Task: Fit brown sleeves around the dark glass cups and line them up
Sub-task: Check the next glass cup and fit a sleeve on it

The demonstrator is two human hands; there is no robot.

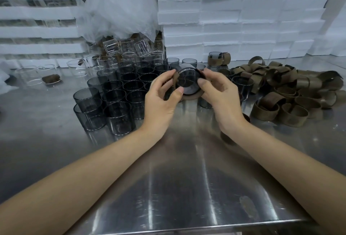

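I hold one dark glass cup (189,79) tipped toward me above the steel table, with a brown sleeve (192,96) wrapped partly round it. My left hand (162,100) pinches the sleeve's left edge with thumb and fingers. From the right, my right hand (221,96) grips the cup and sleeve. A cluster of bare dark glass cups (119,92) stands to the left and behind. Loose brown sleeves (288,92) lie heaped on the right. One sleeved cup (215,59) stands at the back.
Clear glass cups (129,55) and shallow clear dishes (33,75) sit at the back left under crumpled plastic film (119,6). Stacked white foam blocks (243,14) wall off the back. The steel table (187,188) stretches toward me to its front edge.
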